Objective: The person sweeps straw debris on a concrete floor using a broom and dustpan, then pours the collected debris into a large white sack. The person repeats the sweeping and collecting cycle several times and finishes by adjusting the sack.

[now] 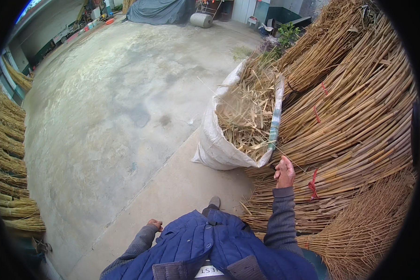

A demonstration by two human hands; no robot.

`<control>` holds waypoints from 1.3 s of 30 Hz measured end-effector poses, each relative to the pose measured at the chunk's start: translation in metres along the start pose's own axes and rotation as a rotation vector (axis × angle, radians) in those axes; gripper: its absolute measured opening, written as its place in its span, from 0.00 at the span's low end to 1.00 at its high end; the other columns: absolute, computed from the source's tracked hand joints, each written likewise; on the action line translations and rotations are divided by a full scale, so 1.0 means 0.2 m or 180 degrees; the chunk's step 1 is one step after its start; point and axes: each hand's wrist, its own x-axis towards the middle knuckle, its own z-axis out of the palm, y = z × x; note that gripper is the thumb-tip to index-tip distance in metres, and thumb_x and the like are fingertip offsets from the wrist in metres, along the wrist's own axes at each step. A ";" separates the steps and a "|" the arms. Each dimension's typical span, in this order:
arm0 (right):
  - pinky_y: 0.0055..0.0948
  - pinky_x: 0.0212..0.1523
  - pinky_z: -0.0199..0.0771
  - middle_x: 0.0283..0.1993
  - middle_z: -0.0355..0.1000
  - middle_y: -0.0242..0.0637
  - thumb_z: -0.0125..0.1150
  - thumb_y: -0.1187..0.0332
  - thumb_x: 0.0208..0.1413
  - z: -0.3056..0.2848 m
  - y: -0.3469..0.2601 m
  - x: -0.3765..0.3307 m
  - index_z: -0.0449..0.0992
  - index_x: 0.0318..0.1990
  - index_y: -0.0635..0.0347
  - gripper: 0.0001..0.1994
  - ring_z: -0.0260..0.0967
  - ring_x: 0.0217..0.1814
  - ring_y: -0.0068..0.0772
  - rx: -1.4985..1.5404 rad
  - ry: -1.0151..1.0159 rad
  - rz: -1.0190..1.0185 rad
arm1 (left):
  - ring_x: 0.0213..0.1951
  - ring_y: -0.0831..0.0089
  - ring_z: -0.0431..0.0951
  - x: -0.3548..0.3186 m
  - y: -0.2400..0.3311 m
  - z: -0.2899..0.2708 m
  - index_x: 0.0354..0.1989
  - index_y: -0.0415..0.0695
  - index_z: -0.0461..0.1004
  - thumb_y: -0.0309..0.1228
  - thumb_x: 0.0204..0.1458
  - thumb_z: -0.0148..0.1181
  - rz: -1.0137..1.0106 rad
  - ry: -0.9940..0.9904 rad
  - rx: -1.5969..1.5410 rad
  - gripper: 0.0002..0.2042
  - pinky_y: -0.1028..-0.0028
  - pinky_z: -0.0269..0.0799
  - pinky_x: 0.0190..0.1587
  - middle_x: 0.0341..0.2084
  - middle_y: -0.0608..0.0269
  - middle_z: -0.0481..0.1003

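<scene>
My right hand (pixel 284 173) is closed, its fingertips at a long thin pale stalk (pixel 296 164) that seems pinched between them. The stalk slants up and left across the mouth of a large white woven sack (pixel 210 142). Dry leaves and broken straw (pixel 247 112) fill the sack to near its rim, which has a green-and-blue printed strip on the right side. My left hand (pixel 156 225) hangs low beside my blue padded vest, away from the sack. Its fingers are curled, and nothing shows in them.
Tied bundles of long dry stalks (pixel 350 116) are heaped along the right, one with a red tie (pixel 314 184). More bundles (pixel 7 154) line the left edge. A grey tarp-covered heap (pixel 158 11) and a stone roller (pixel 201 20) stand far ahead on the concrete floor (pixel 102 116).
</scene>
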 end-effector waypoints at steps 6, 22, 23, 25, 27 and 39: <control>0.16 0.20 0.62 0.29 0.68 0.33 0.56 0.65 0.49 0.33 -0.13 0.59 0.57 0.55 0.69 0.27 0.60 0.20 0.16 -0.1196 -0.0915 -0.0182 | 0.17 0.72 0.72 -0.04 1.02 0.02 0.33 0.35 0.64 0.45 0.46 0.55 0.0690 0.0160 -0.0506 0.21 0.73 0.70 0.21 0.19 0.55 0.72; 0.40 0.36 0.70 0.30 0.70 0.49 0.48 0.66 0.46 0.92 0.15 1.18 0.72 0.32 0.59 0.09 0.69 0.33 0.46 -0.5502 -0.1911 -0.0654 | 0.38 0.59 0.72 -0.09 3.26 -0.05 0.36 0.33 0.65 0.63 0.32 0.57 0.2948 0.0315 0.1420 0.39 0.70 0.65 0.43 0.31 0.47 0.71; 0.38 0.32 0.70 0.27 0.70 0.46 0.50 0.64 0.47 0.91 0.15 1.21 0.72 0.30 0.61 0.10 0.69 0.29 0.42 -0.5241 -0.1759 -0.0726 | 0.38 0.59 0.72 -0.03 3.27 -0.05 0.36 0.33 0.65 0.63 0.32 0.57 0.2947 0.0228 0.1474 0.39 0.69 0.65 0.42 0.31 0.48 0.71; 0.33 0.26 0.70 0.23 0.70 0.40 0.53 0.59 0.49 0.92 0.10 1.31 0.71 0.27 0.63 0.14 0.69 0.21 0.34 -0.4756 -0.1469 -0.0930 | 0.32 0.63 0.73 0.10 3.30 -0.04 0.32 0.36 0.65 0.53 0.32 0.61 0.3061 0.0162 0.1442 0.30 0.70 0.67 0.37 0.26 0.52 0.71; 0.22 0.15 0.66 0.18 0.67 0.32 0.51 0.57 0.53 0.95 -0.04 1.45 0.70 0.29 0.62 0.15 0.65 0.14 0.23 -0.1994 -0.0523 0.0964 | 0.28 0.65 0.73 0.22 3.31 -0.04 0.30 0.37 0.66 0.47 0.33 0.62 0.3120 0.0004 0.1423 0.24 0.71 0.68 0.33 0.24 0.54 0.71; 0.23 0.27 0.72 0.24 0.68 0.33 0.49 0.62 0.55 1.14 0.23 1.87 0.69 0.32 0.61 0.11 0.69 0.27 0.27 -0.0882 -0.0927 0.1995 | 0.20 0.71 0.72 0.39 3.26 -0.18 0.25 0.38 0.68 0.32 0.36 0.53 0.3306 0.0223 0.0474 0.10 0.72 0.67 0.24 0.16 0.56 0.69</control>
